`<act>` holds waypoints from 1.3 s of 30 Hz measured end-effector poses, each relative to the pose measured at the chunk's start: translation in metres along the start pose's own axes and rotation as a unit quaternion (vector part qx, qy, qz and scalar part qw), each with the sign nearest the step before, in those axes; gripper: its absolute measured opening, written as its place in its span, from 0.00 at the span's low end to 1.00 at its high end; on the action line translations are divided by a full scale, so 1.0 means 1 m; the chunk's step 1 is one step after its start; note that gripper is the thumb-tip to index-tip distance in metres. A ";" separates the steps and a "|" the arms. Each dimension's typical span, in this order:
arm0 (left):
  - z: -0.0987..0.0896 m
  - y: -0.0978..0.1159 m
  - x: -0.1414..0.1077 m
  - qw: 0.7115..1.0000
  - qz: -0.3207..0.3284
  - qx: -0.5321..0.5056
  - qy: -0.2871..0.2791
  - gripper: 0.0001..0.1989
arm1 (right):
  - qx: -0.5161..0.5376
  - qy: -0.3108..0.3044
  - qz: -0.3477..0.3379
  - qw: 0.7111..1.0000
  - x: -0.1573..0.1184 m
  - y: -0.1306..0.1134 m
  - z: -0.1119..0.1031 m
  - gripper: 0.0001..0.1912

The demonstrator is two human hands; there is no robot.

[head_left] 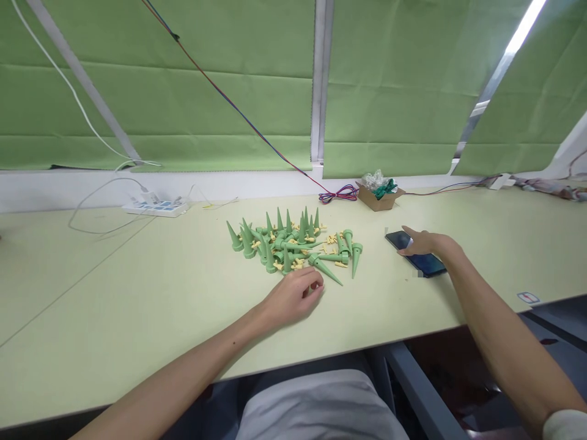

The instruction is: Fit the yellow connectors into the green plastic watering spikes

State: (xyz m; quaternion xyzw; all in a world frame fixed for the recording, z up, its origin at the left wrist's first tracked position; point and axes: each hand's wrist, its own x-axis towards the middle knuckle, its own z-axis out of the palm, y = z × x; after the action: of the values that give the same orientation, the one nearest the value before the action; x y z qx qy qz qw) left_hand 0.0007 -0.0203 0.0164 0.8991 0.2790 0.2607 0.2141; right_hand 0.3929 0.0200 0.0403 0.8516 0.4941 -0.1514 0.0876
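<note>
My left hand (296, 296) rests on the table with its fingers curled in toward the thumb, and nothing shows in it. Just beyond it is a pile of green plastic spikes (275, 244), some upright on their wide ends and others lying down. Small yellow plastic pieces (331, 239) are scattered among them and at the pile's right side. Over on the right, my right hand (422, 242) lies across a dark smartphone (428, 264), index finger and thumb apart. The phone is flat on the table, partly covered by the hand.
A small cardboard box (378, 198) with clear plastic and something green inside stands at the back. Beside it lies a coiled red-and-blue wire (339, 194). A white power strip (158, 208) with cables sits back left. The table's front edge runs before my lap.
</note>
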 end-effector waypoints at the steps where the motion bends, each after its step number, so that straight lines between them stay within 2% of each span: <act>1: 0.000 0.000 0.000 1.000 -0.001 -0.001 -0.001 0.08 | 0.003 0.002 -0.002 1.000 0.001 0.001 0.000 0.57; 6: 0.000 0.000 0.000 1.000 -0.004 -0.002 -0.003 0.09 | 0.062 0.013 -0.038 0.997 0.002 0.017 0.001 0.60; 8: 0.000 0.000 0.000 1.000 -0.003 -0.003 -0.003 0.09 | 0.091 0.017 -0.044 0.995 -0.001 0.031 0.002 0.60; 12: 0.001 -0.001 -0.001 1.000 -0.004 -0.006 -0.007 0.09 | 0.157 -0.025 -0.070 0.985 -0.006 0.065 0.006 0.63; 14: 0.001 -0.001 0.000 1.000 -0.005 -0.004 -0.009 0.09 | 0.187 -0.024 -0.085 0.978 -0.005 0.076 0.009 0.64; 17: 0.000 0.000 0.000 1.000 -0.006 -0.002 -0.010 0.10 | 0.208 0.003 -0.048 0.977 0.003 0.075 0.010 0.57; 21: 0.000 0.000 0.000 1.000 -0.009 -0.002 -0.012 0.09 | 0.253 0.063 0.042 0.965 0.018 0.049 0.003 0.46; 23: 0.000 0.000 0.000 1.000 -0.009 -0.003 -0.012 0.09 | 0.231 0.108 0.055 0.965 0.022 0.031 -0.001 0.41; 25: 0.000 -0.001 0.000 1.000 -0.009 -0.004 -0.012 0.09 | 0.192 0.165 0.039 0.967 0.023 0.011 -0.002 0.35; 27: 0.000 -0.002 0.000 1.000 -0.007 -0.004 -0.012 0.09 | 0.156 0.217 -0.013 0.964 0.018 -0.012 -0.001 0.30; 31: 0.001 -0.002 0.000 1.000 -0.007 -0.005 -0.010 0.09 | 0.119 0.267 -0.153 0.944 -0.006 -0.070 0.005 0.26; 34: 0.001 -0.002 0.000 1.000 -0.005 -0.003 -0.006 0.09 | 0.071 0.314 -0.288 0.902 -0.031 -0.114 0.007 0.20; 39: 0.001 -0.004 0.001 1.000 -0.001 0.002 -0.004 0.08 | 0.031 0.329 -0.459 0.825 -0.058 -0.167 0.008 0.12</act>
State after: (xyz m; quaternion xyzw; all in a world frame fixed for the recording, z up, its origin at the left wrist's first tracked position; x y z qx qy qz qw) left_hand 0.0004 -0.0175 0.0135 0.9001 0.2796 0.2567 0.2137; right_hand 0.2193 0.0531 0.0530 0.5285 0.8223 0.0996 -0.1859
